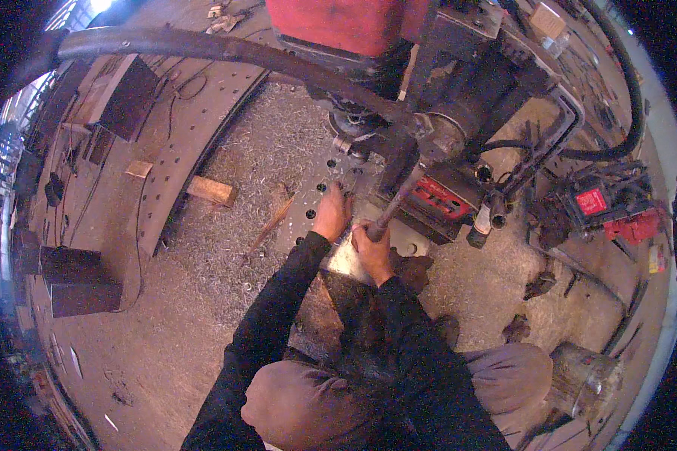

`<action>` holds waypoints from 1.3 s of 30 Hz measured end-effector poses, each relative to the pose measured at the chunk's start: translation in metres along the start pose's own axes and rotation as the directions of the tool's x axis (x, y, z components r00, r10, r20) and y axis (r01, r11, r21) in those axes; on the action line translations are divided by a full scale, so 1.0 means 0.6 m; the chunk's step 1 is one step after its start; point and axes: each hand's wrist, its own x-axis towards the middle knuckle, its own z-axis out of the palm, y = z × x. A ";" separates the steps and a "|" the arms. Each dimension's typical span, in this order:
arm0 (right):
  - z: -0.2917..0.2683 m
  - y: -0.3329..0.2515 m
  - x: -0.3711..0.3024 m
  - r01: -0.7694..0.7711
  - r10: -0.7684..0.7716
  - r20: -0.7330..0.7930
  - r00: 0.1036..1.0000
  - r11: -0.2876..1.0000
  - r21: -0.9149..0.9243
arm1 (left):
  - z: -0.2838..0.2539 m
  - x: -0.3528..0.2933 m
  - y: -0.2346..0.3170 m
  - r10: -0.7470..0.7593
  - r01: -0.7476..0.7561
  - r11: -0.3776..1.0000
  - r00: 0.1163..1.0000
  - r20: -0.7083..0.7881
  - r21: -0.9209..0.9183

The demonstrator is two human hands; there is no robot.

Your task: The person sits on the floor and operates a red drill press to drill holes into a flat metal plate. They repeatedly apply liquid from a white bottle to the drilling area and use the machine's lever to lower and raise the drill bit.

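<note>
My right hand [374, 250] is wrapped round the end of a long metal lever handle [400, 201] that slants up to the drilling machine. My left hand [332, 214] lies on a flat steel plate [297, 218], fingers stretched toward the far side, beside a row of round holes. Over the plate stands the drilling machine, with a red housing [338, 26] on top and a dark base carrying a red label [442, 197]. The drill head [353, 124] sits just beyond my left fingertips; its cutting tip is hard to make out.
Metal shavings [241, 150] cover the ground on the left, near a wood block [212, 191] and a long perforated steel strip [195, 150]. Dark steel boxes [83, 282] stand farther left. A bottle [480, 227] is beside the machine base; a metal can [583, 379] is near my right knee.
</note>
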 end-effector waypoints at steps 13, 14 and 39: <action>-0.024 0.060 0.027 0.146 -0.151 -0.030 0.988 0.980 -0.133 | 0.034 0.008 -0.015 0.069 -0.069 0.996 0.998 -0.012 0.055; -0.029 0.058 0.027 0.137 -0.139 0.000 0.990 0.981 -0.140 | 0.034 0.008 -0.012 0.064 -0.064 0.997 0.998 -0.008 0.043; -0.021 0.040 0.018 0.086 -0.087 -0.003 0.996 0.989 -0.124 | 0.016 0.020 0.035 -0.138 0.139 0.989 0.990 -0.018 0.052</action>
